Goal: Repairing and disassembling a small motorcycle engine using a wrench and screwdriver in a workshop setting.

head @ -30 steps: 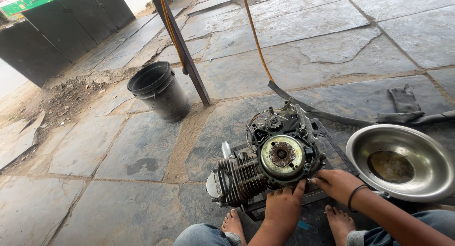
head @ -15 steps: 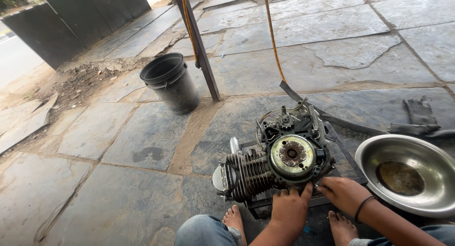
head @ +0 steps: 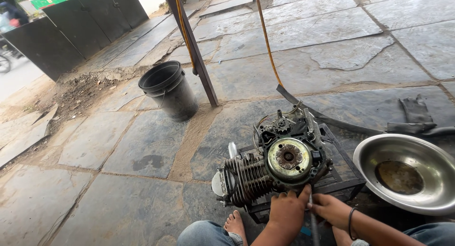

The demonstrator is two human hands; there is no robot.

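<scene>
Stone paving: engine [head: 275, 168] just beyond both hands [head: 308, 210].

Daylight: even and diffuse, shadows soft, brightest at the open far left edge, which is washed out. Mild sheen on the steel bowl [head: 406, 172]; wide-angle bending at corners. Focus sharp throughout.

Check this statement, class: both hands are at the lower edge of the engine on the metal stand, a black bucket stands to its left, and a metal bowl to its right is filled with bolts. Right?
Not quite. The head view shows the metal bowl holding only a brownish residue, no bolts. The rest holds: left hand and right hand at the engine on its stand, black bucket to its left.
</scene>
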